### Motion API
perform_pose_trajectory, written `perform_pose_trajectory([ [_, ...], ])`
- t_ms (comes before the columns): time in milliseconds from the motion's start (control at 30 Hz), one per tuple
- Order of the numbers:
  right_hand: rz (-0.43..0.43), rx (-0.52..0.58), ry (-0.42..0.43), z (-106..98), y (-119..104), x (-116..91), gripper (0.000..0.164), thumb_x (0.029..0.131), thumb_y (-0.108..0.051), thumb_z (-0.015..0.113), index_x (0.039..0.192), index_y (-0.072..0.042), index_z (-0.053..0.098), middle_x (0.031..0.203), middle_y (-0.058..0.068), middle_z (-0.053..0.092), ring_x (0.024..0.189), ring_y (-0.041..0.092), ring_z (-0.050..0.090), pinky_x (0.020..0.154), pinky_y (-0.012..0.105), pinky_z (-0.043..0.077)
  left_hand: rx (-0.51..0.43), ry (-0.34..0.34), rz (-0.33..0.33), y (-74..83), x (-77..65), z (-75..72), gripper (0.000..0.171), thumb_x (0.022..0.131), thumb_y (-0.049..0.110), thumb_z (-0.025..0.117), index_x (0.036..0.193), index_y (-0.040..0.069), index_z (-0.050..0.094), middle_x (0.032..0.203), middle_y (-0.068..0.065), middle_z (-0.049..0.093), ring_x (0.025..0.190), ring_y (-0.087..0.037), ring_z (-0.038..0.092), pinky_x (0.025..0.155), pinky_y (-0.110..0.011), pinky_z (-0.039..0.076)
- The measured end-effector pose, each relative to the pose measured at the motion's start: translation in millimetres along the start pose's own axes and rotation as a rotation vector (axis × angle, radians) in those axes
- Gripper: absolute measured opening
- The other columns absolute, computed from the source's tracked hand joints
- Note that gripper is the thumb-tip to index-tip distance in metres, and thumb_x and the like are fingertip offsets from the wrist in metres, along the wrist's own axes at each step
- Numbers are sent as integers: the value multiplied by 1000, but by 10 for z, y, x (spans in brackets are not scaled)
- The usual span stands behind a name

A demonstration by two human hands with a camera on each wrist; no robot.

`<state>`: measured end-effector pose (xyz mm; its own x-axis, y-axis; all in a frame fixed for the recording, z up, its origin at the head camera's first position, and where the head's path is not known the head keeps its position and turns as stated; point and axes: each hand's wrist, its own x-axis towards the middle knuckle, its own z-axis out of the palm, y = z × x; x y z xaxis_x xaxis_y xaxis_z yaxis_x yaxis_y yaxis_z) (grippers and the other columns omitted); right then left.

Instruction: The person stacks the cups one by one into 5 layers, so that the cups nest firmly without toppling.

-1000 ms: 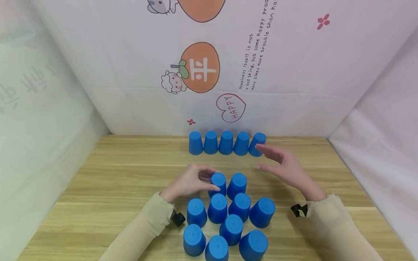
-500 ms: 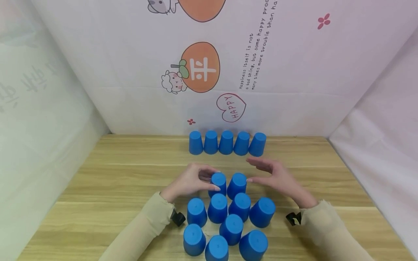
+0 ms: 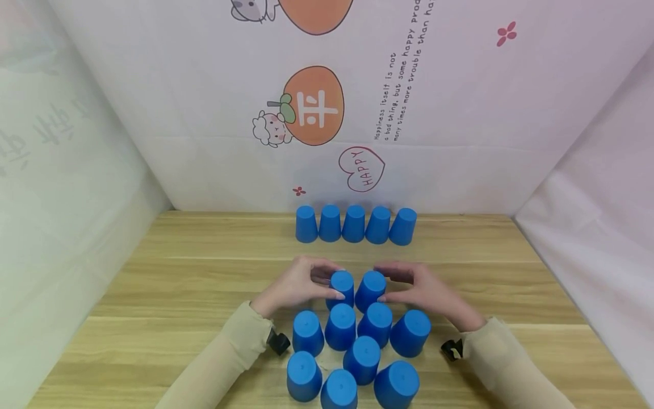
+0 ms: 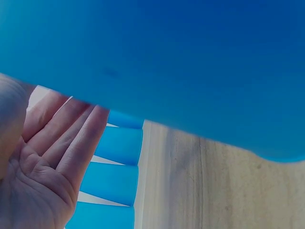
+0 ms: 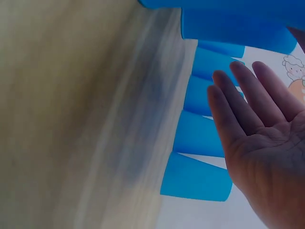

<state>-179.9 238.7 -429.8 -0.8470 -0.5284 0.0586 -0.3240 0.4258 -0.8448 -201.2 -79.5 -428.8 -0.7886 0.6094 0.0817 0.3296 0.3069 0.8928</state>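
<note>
My left hand (image 3: 301,284) holds an upside-down blue plastic cup (image 3: 341,284), its thumb on the near side and its fingers behind. In the left wrist view that cup (image 4: 157,62) fills the top and hides the fingertips of the left hand (image 4: 47,162). Just right of it stands a second inverted blue cup (image 3: 372,289). My right hand (image 3: 421,288) reaches around this one, thumb tip at its right side and forefinger behind its top. The right wrist view shows the fingers (image 5: 245,105) of that hand straight and spread beside the cup's wall.
More inverted blue cups, such as one at the right (image 3: 410,332) and one in front (image 3: 304,376), stand close before the hands. A row of several cups (image 3: 354,224) lines the back of the wooden table (image 3: 194,272), against a printed white cloth (image 3: 230,165).
My right hand has moved left and toward me, from near the back row's right end to around the second cup. The left hand and its cup have stayed put.
</note>
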Motion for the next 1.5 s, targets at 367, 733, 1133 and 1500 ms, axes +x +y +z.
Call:
perform_pose_trajectory([
  [367, -54, 24, -58, 59, 30, 31, 50, 92, -19, 79, 138, -11, 62, 128, -2, 67, 118, 21, 63, 100, 53, 50, -1, -2, 0, -2, 0, -1, 47, 84, 37, 86, 125, 18, 72, 113, 10, 71, 103, -9, 69, 86, -29, 57],
  [733, -67, 26, -65, 73, 68, 48, 45, 92, -17, 78, 134, -10, 64, 123, 0, 70, 115, 23, 65, 98, 57, 50, -2, 3, 2, -2, 2, 3, 47, 83, 36, 87, 124, 18, 72, 113, 10, 72, 102, -9, 69, 86, -29, 57],
  [1133, -37, 24, -53, 64, 84, 51, 44, 92, -19, 79, 133, -11, 65, 122, -1, 70, 115, 24, 65, 99, 55, 50, 3, 5, 7, -4, 6, 7, 47, 83, 36, 87, 124, 17, 72, 113, 10, 72, 101, -8, 69, 86, -28, 57],
  [1500, 43, 9, 46, -56, -3, 37, 49, 89, -26, 82, 133, -13, 64, 124, 1, 69, 120, 32, 61, 99, 58, 49, 4, 4, 2, 0, 2, 3, 48, 83, 35, 87, 125, 17, 72, 114, 9, 71, 101, -8, 69, 86, -28, 57],
])
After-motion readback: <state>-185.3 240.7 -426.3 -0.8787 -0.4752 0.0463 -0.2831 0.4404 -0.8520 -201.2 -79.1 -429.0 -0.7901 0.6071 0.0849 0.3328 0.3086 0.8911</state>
